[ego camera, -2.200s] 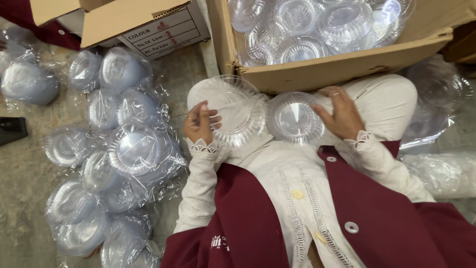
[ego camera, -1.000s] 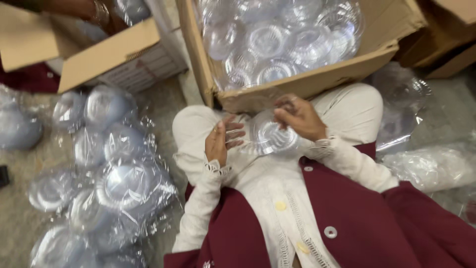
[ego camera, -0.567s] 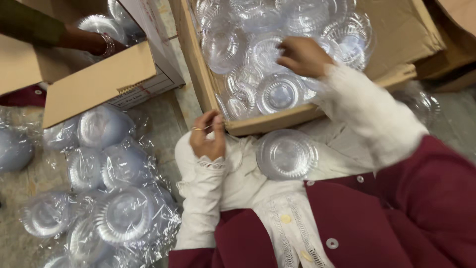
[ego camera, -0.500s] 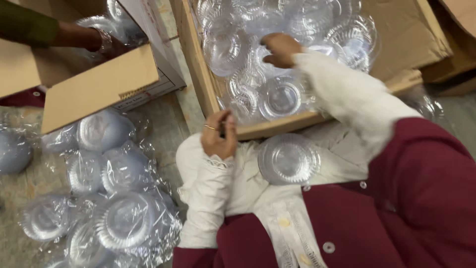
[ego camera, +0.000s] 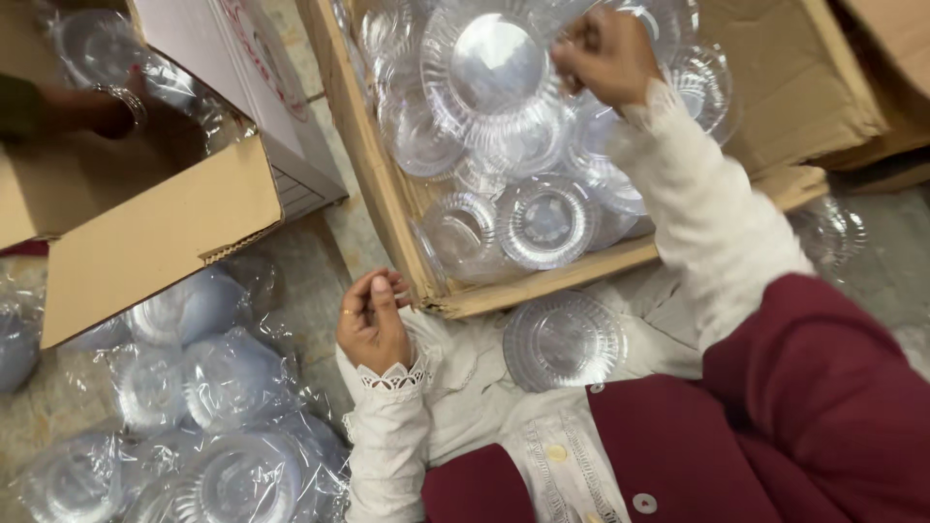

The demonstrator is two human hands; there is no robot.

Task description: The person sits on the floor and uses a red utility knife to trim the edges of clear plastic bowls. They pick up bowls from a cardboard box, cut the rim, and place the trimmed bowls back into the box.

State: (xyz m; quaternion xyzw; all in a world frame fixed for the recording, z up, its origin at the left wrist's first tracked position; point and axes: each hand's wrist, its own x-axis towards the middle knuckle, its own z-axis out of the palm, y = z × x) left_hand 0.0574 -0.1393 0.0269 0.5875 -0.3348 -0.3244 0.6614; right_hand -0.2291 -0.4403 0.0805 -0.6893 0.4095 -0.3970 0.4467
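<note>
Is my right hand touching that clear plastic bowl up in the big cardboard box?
Touching. The head view shows the right hand with its fingers pinching the rim of the clear plastic bowl, tilted above the others in the big cardboard box.

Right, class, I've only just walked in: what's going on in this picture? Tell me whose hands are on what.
A person in white sleeves and a maroon garment sits by an open cardboard box full of clear plastic bowls. The right hand reaches into the box and grips a clear bowl by its rim. The left hand rests near the box's corner, holding nothing that I can make out. One clear bowl lies on the lap. Wrapped stacks of bowls lie on the floor, and another person's hand reaches into a second box.
</note>
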